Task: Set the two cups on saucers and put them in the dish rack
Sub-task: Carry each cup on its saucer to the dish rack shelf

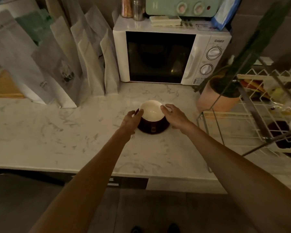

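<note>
A cup (152, 113), dark red outside and white inside, stands upright on a dark saucer (151, 131) in the middle of the marble counter. My left hand (132, 121) curls against the cup's left side, with its fingertips at the rim and its thumb down by the saucer's edge. My right hand (173, 115) presses the right side the same way. To the right stands the white wire dish rack (245, 115). Another dark red piece (278, 129) lies low in the rack behind the wires. Whether that piece is a cup or a saucer I cannot tell.
A white microwave (171, 58) stands behind the cup, with tins and a small green oven on top. Paper bags (65, 64) lean along the back left. A pink plant pot (218, 100) sits between the microwave and the rack. The counter's front edge (91, 170) runs below my forearms.
</note>
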A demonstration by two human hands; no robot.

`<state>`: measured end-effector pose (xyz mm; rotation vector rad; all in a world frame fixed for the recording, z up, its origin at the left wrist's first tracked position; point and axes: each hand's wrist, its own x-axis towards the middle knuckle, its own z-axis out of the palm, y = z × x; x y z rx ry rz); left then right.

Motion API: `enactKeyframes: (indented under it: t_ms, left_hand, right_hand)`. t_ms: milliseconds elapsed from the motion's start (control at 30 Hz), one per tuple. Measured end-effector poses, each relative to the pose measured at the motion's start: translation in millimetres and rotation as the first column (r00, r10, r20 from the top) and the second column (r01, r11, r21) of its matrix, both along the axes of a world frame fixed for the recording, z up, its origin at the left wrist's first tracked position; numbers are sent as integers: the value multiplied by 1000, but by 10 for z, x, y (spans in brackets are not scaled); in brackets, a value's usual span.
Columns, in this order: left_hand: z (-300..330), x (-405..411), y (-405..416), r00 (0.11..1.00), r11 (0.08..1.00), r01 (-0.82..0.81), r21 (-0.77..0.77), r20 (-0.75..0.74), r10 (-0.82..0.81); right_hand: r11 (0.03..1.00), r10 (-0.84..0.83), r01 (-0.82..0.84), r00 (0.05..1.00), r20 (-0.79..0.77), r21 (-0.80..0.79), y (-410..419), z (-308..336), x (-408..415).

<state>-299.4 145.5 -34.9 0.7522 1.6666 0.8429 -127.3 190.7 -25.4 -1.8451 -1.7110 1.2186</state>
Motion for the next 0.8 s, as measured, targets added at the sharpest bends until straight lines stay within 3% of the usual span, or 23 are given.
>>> enactKeyframes:
  t_ms: [233,800]
  left_hand:
    - [-70,-14,132,988,995,-94,-19,122,96]
    - [3,-74,-162,998,999,-23,25,58,22]
  right_hand:
    - [1000,-7,8,994,-106,5,102,-173,-25]
    - [998,-36,43,981,-193,34,-151,-171,15]
